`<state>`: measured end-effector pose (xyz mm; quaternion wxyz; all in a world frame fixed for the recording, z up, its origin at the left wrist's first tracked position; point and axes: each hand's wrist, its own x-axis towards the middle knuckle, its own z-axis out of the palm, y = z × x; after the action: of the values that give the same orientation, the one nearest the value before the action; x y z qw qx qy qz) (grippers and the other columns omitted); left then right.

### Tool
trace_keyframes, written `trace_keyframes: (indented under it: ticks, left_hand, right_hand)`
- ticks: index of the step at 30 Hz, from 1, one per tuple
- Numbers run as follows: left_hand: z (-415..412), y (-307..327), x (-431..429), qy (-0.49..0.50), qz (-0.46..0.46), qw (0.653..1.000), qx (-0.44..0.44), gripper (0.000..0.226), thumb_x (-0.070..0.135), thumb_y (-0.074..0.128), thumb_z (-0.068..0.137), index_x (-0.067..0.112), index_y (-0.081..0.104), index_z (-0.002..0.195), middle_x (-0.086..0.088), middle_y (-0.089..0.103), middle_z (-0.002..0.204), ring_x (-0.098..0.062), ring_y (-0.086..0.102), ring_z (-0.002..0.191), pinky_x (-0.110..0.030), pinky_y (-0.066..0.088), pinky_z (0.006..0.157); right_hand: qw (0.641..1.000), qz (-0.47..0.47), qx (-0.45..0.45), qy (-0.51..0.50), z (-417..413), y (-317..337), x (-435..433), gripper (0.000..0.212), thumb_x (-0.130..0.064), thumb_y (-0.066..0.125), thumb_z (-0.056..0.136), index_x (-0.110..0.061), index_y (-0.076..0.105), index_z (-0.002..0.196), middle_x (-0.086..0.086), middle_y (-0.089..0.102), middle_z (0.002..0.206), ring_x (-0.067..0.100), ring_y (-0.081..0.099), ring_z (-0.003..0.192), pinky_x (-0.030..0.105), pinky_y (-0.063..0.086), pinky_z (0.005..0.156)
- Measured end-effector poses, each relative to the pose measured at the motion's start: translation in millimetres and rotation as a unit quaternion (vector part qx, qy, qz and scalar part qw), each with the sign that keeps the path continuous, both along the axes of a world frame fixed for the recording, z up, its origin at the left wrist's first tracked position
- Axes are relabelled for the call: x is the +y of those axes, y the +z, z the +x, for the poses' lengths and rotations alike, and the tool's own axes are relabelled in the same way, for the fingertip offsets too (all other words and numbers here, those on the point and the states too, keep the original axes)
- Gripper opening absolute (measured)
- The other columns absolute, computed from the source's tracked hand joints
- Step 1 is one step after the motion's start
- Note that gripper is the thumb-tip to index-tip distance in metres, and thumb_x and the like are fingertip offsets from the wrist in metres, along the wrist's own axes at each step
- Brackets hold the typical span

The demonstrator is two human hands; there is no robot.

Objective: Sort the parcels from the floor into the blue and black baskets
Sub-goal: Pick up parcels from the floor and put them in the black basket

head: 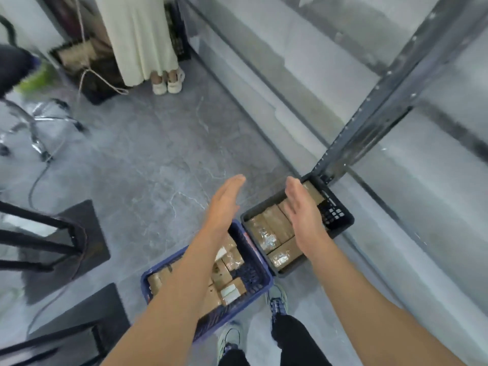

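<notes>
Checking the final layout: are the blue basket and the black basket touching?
Touching. The head view shows the blue basket lying flush along one side against the black basket, with no gap visible between their rims.

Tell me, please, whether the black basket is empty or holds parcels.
Partly full: brown parcels cover most of the floor of the black basket, leaving a bare patch at its far right.

Head camera looks steeply down (wide-angle) at floor (158, 159), standing height.

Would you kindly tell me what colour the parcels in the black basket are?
Brown parcels, with shiny clear tape, seen in the head view.
</notes>
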<state>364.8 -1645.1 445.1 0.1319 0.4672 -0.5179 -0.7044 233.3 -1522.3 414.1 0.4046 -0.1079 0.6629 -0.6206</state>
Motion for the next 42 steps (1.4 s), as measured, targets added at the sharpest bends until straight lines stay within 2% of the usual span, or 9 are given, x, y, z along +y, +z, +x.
trace_keyframes:
  ticks: [3,8,10,13,18,21,25,33,42]
  left_hand:
    - [-5.9,50.6,17.4,-0.067,-0.031,0.997,0.033,0.054,0.054,0.056,0.101,0.031,0.052,0.150,0.012,0.050,0.153,-0.007,0.048,0.137,-0.037,0.040,0.116]
    - [-15.7,119.0,62.2,-0.160,-0.067,0.983,0.062,0.050,0.047,0.050,0.106,0.025,0.051,0.151,0.010,0.054,0.147,-0.011,0.051,0.136,-0.046,0.043,0.117]
    - [-21.5,136.2,87.6,-0.213,-0.071,0.972,0.066,0.046,0.049,0.049,0.106,0.027,0.054,0.146,0.007,0.054,0.149,-0.014,0.052,0.133,-0.048,0.042,0.117]
    - [-33.2,157.0,129.1,-0.281,-0.078,0.953,0.077,0.042,0.050,0.049,0.105,0.029,0.057,0.140,0.007,0.057,0.143,-0.014,0.053,0.129,-0.046,0.042,0.116]
    - [-60.8,181.7,211.0,-0.366,-0.060,0.921,0.115,0.048,0.046,0.054,0.105,0.024,0.054,0.147,0.006,0.055,0.147,-0.012,0.051,0.136,-0.046,0.042,0.117]
    - [-68.1,195.8,270.6,-0.427,-0.054,0.893,0.129,0.045,0.046,0.054,0.105,0.024,0.056,0.144,0.006,0.057,0.143,-0.011,0.053,0.132,-0.044,0.044,0.114]
    - [-69.7,209.4,348.4,-0.491,-0.059,0.858,0.138,0.046,0.046,0.052,0.105,0.024,0.055,0.145,0.008,0.056,0.141,-0.011,0.053,0.131,-0.045,0.044,0.115]
    - [-60.8,216.5,505.0,-0.588,-0.050,0.795,0.140,0.031,0.048,0.053,0.104,0.033,0.065,0.128,0.015,0.061,0.133,-0.005,0.056,0.128,-0.044,0.047,0.112]
    - [-11.8,213.5,689.1,-0.702,-0.036,0.698,0.135,0.039,0.056,0.058,0.090,0.035,0.069,0.121,0.015,0.062,0.135,-0.002,0.059,0.125,-0.044,0.050,0.109]
  right_hand:
    - [0.997,-0.020,0.019,-0.067,8.7,53.0,30.3,0.058,-0.047,0.043,0.110,-0.020,0.039,0.161,-0.007,0.042,0.163,0.009,0.038,0.150,0.032,0.030,0.124]
    - [0.987,-0.045,0.068,-0.138,30.2,126.6,89.5,0.053,-0.052,0.041,0.108,-0.028,0.047,0.155,-0.014,0.049,0.157,0.005,0.042,0.146,0.028,0.033,0.119]
    - [0.980,-0.054,0.085,-0.174,37.6,152.3,118.3,0.064,-0.062,0.045,0.099,-0.028,0.048,0.154,-0.013,0.050,0.156,0.005,0.043,0.146,0.027,0.034,0.117]
    - [0.962,-0.072,0.106,-0.240,45.9,185.9,164.7,0.082,-0.067,0.048,0.089,-0.023,0.042,0.158,-0.009,0.045,0.161,0.008,0.040,0.148,0.033,0.031,0.125]
    - [0.924,-0.106,0.124,-0.346,55.7,222.2,255.5,0.061,-0.064,0.054,0.087,-0.034,0.054,0.139,-0.015,0.054,0.145,0.006,0.046,0.143,0.038,0.033,0.126]
    - [0.889,-0.116,0.134,-0.422,64.1,229.9,316.3,0.066,-0.062,0.054,0.089,-0.028,0.055,0.146,-0.015,0.054,0.148,0.005,0.047,0.143,0.037,0.035,0.125]
    - [0.853,-0.122,0.130,-0.491,80.2,229.4,392.4,0.048,-0.045,0.048,0.108,-0.023,0.054,0.151,-0.012,0.054,0.152,0.005,0.050,0.140,0.036,0.037,0.123]
    - [0.781,-0.121,0.141,-0.596,126.7,232.4,548.5,0.043,-0.041,0.047,0.110,-0.023,0.055,0.148,-0.012,0.056,0.148,0.005,0.051,0.139,0.035,0.038,0.122]
    - [0.698,-0.082,0.145,-0.696,218.4,222.7,713.2,0.063,-0.059,0.053,0.101,-0.026,0.047,0.155,-0.011,0.048,0.157,0.004,0.047,0.143,0.034,0.034,0.125]
